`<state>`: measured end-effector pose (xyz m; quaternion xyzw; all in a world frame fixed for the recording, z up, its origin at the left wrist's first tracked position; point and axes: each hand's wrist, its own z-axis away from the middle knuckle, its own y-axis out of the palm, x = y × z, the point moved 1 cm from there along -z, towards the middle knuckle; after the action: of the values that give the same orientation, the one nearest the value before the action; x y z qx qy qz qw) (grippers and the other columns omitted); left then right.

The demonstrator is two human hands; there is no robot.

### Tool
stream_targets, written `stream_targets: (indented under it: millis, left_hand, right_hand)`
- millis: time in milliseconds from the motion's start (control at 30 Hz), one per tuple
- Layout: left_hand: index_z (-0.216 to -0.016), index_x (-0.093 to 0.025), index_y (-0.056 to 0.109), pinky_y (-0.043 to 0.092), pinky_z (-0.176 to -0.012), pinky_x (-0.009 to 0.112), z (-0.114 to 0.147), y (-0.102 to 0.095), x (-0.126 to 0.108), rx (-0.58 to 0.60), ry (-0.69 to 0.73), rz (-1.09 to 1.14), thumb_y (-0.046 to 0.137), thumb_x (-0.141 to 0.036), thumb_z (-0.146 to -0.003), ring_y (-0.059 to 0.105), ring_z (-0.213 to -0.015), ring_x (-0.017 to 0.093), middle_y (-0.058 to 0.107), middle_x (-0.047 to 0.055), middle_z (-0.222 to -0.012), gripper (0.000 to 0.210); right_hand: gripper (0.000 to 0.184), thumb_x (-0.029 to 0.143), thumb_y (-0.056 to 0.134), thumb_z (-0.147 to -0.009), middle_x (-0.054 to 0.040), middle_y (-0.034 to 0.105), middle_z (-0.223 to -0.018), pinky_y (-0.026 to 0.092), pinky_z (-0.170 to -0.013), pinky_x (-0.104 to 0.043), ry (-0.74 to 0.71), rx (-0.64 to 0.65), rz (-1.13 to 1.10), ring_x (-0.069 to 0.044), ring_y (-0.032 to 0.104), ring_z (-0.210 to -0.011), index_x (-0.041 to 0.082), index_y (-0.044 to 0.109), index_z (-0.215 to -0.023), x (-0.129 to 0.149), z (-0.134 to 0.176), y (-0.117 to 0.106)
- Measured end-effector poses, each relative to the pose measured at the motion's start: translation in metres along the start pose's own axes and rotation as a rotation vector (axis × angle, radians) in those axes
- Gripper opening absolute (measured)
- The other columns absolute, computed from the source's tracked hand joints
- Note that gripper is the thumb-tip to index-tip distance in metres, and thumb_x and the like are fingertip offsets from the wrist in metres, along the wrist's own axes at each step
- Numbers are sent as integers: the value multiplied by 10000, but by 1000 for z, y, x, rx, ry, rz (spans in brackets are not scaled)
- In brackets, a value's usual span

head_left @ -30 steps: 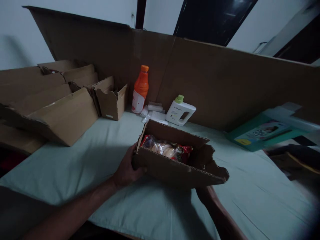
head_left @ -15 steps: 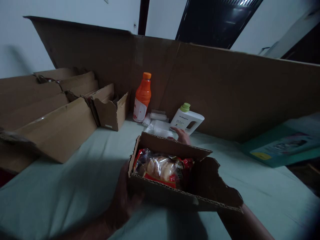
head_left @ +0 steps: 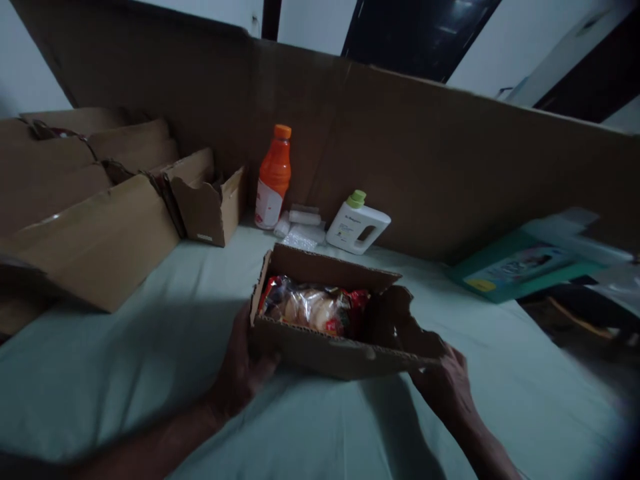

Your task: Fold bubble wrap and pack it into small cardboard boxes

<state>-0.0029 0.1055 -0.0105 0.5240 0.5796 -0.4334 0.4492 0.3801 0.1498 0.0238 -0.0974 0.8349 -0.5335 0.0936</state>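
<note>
An open cardboard box (head_left: 320,357) with torn edges sits in front of me, at the middle of the view. Inside it lies a clear and red plastic packet of round, pale-brown food pieces (head_left: 307,307). My left hand (head_left: 245,370) grips the box's left end, thumb along the near side and fingers partly hidden behind it. At the right end my right hand (head_left: 447,380) is closed on the low, torn edge. Beyond the box stand a white bottle with a green cap (head_left: 357,225) and clear plastic-wrapped packs (head_left: 304,233).
An orange bottle (head_left: 275,177) stands against the tall cardboard panel (head_left: 400,147). Several cardboard boxes (head_left: 100,240) line the left side. A teal jug-like container (head_left: 520,267) lies at the right, near the edge of the pale green cloth (head_left: 165,360).
My right hand has come back from behind the box, near the white bottle, to the box's right end. My left hand stays at the left end. The view has shifted.
</note>
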Motion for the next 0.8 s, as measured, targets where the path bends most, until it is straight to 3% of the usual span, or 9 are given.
stream_targets:
  millis: [133,267,433,533,700,800]
  left_hand:
    - [-1409,-198,359,487,-1101,475,-1,2,-3,-59,-6,-23,663,-454,-844,521,-1333,338,584,133,-1285,691]
    - [-1294,-188,413,431,-1132,482,3,5,-6,-72,-6,-44,658,-425,-820,482,-1357,337,600,115,-1203,584]
    - [-1327,-181,423,423,-1130,472,5,4,-8,-75,1,-98,649,-352,-814,531,-1311,314,586,123,-1310,586]
    - [-1380,-173,422,427,-1129,474,-13,3,-8,-54,60,-146,657,-301,-792,555,-1291,308,587,127,-1362,647]
    - [-1407,-170,455,422,-1141,497,-64,10,-1,-47,124,-195,664,-252,-750,570,-1278,310,626,127,-1346,694]
    - [-1423,-175,446,418,-1147,484,-79,19,11,-47,114,-184,659,-259,-767,564,-1294,300,620,128,-1363,695]
  right_hand:
    - [418,442,596,-909,-141,692,-1236,492,-913,-546,29,-116,-73,-372,622,-1177,242,612,-1276,31,50,-34]
    - [445,445,599,-929,-130,687,-1216,568,-759,-411,105,-96,-453,-279,691,-997,231,567,-1318,76,41,-47]
    - [435,550,616,-851,-91,731,-976,533,-619,-355,220,65,-782,-227,657,-722,196,644,-1102,106,0,-27]
    - [487,596,634,-796,-83,730,-912,507,-599,-359,313,105,-869,-211,621,-635,179,646,-1049,108,-20,-15]
    - [449,489,644,-783,-107,733,-1015,539,-678,-375,385,27,-958,-226,659,-730,174,635,-1102,104,-43,3]
    - [411,430,604,-807,-119,743,-1058,569,-756,-392,393,-10,-985,-247,694,-850,177,632,-1130,103,-49,14]
